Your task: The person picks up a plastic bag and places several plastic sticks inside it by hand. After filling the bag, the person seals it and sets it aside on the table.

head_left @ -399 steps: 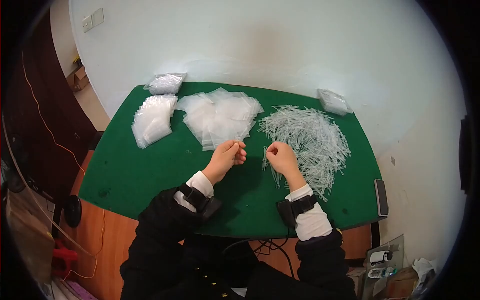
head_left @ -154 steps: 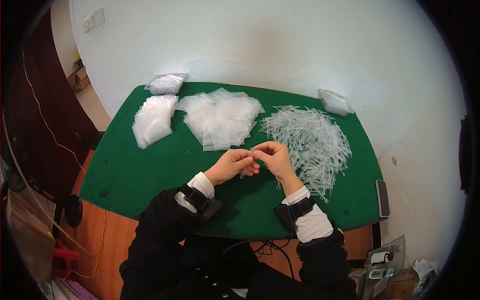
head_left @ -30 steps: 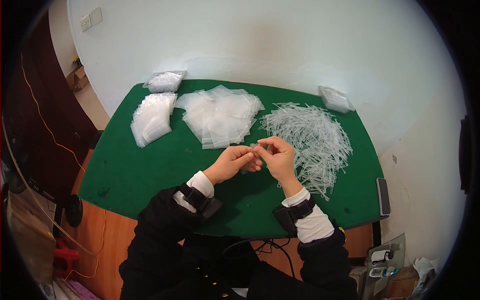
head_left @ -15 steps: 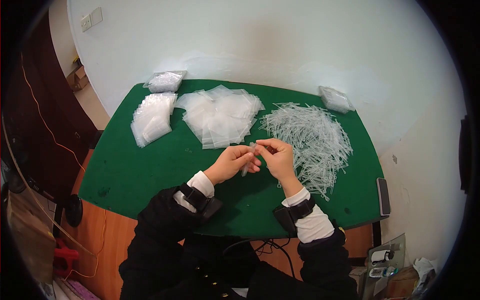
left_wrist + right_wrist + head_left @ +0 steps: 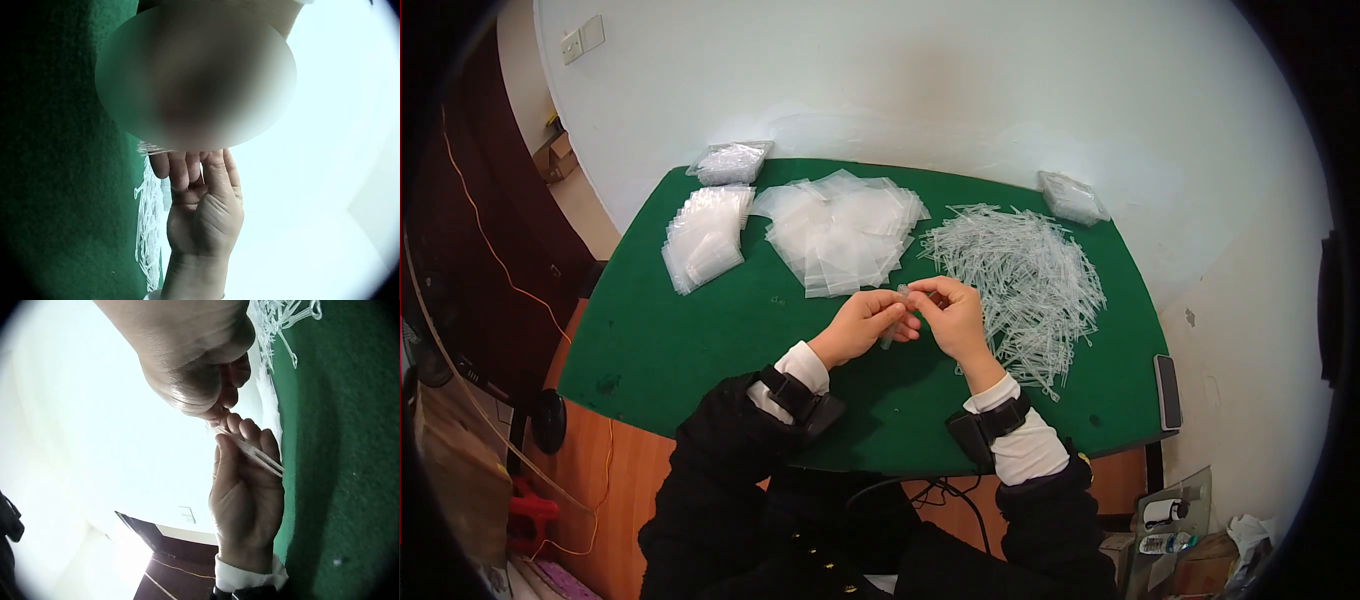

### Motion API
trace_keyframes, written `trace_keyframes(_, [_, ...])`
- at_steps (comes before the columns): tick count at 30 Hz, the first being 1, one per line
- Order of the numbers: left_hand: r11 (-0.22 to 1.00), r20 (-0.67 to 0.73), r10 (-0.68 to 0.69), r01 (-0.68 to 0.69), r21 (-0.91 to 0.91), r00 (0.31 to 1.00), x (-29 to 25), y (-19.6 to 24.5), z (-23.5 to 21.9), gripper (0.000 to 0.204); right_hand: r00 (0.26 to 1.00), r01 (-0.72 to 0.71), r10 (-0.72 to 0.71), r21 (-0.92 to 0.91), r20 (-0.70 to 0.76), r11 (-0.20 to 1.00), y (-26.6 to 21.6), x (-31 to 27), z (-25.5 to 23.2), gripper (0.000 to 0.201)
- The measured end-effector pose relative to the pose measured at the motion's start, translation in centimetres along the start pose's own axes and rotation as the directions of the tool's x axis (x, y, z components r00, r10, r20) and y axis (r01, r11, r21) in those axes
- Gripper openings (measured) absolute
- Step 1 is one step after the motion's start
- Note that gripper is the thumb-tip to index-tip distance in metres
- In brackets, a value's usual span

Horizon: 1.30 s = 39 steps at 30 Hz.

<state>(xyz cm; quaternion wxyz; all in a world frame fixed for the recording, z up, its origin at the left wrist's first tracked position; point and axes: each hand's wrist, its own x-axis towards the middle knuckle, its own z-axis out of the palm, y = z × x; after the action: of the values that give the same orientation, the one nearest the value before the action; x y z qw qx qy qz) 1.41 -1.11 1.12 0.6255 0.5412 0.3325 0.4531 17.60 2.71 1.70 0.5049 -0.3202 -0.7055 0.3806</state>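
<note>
My left hand [image 5: 862,325] holds a few slim clear plastic sticks with looped ends [image 5: 259,459], which slant across its fingers in the right wrist view. My right hand [image 5: 958,320] meets it over the front middle of the table, thumb and forefinger pinching the sticks' upper end. Fingertips of both hands are close together there and partly hide the sticks. Just right of the hands lies a big loose pile of the same sticks [image 5: 1035,300]. In the left wrist view the right hand [image 5: 206,215] shows below a blurred oval that covers the left hand.
Flat clear zip bags [image 5: 840,235] are spread behind the hands on the green table [image 5: 670,350]. A fanned stack of bags [image 5: 703,245] lies to their left. Filled clear packs stand at the back left [image 5: 732,163] and back right [image 5: 1073,198]. A phone-like device [image 5: 1167,393] sits at the right edge.
Earliest, the hands were apart, the right one at the pile's left edge; by about five seconds ago they had come together at the sticks. Over the last second only the fingers shift slightly.
</note>
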Motion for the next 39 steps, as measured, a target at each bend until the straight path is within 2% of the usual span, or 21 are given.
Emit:
trace_keyframes(13, [0.999, -0.03, -0.029, 0.028, -0.033, 0.999, 0.1, -0.1, -0.1, 0.025, 0.997, -0.045, 0.045, -0.001, 0.056, 0.999, 0.0, 0.0, 0.0, 0.005])
trace_keyframes(16, [0.999, -0.017, -0.037, 0.036, -0.04, 0.999, 0.1, -0.1, -0.2, 0.024, 0.99, -0.091, 0.084, 0.053, 0.113, 0.994, 0.3, 0.0, 0.0, 0.006])
trace_keyframes(21, [0.998, -0.036, -0.046, 0.044, -0.04, 0.998, -0.1, 0.2, -0.1, 0.024, 0.988, -0.103, 0.088, 0.124, 0.124, 0.987, 1.0, 0.0, 0.4, 0.007])
trace_keyframes(24, [0.992, -0.04, -0.055, 0.05, -0.115, 0.998, 0.0, 0.1, -0.3, 0.024, 0.984, -0.135, 0.115, 0.15, 0.134, 0.98, 1.2, 0.0, 0.3, 0.008])
trace_keyframes(39, [0.999, 0.005, -0.025, 0.025, -0.044, 1.0, 0.1, -0.1, -0.3, 0.025, 0.978, -0.173, 0.142, 0.218, 0.15, 0.96, 0.9, 0.0, 0.3, 0.008])
